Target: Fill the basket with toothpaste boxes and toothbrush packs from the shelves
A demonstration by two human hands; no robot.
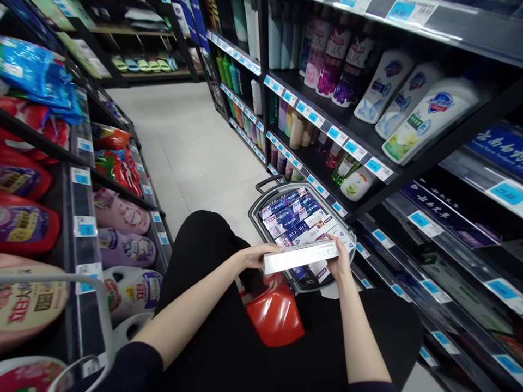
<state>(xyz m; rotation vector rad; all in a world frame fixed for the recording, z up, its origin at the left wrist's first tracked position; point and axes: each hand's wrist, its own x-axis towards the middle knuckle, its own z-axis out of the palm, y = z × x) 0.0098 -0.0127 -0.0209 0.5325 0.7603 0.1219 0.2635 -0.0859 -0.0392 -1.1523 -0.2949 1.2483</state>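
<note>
Between my two hands is a long, slim white box [300, 258], held level above a basket. My left hand [258, 256] grips its left end, fingers closed round the edge. At the right end, my right hand [339, 259] is wrapped on the box too, with the thumb along the top. Beneath lies a grey shopping basket [261, 227] filled with several small toothpaste-like boxes [292, 209] in dark blue, purple and white, packed side by side. Part of the basket's near side is hidden by the white box and my hands. Below my wrists, a glossy red object [275, 318] sits between my knees; I cannot tell its kind.
Shelves of upright bottles [433, 120] rise on the right, with boxed goods on lower tiers [449, 212]. To the left, a shelf holds detergent jugs [126, 247] and bags [36, 76]. A pale floor aisle [183, 141] runs ahead to a rack of slippers [143, 64].
</note>
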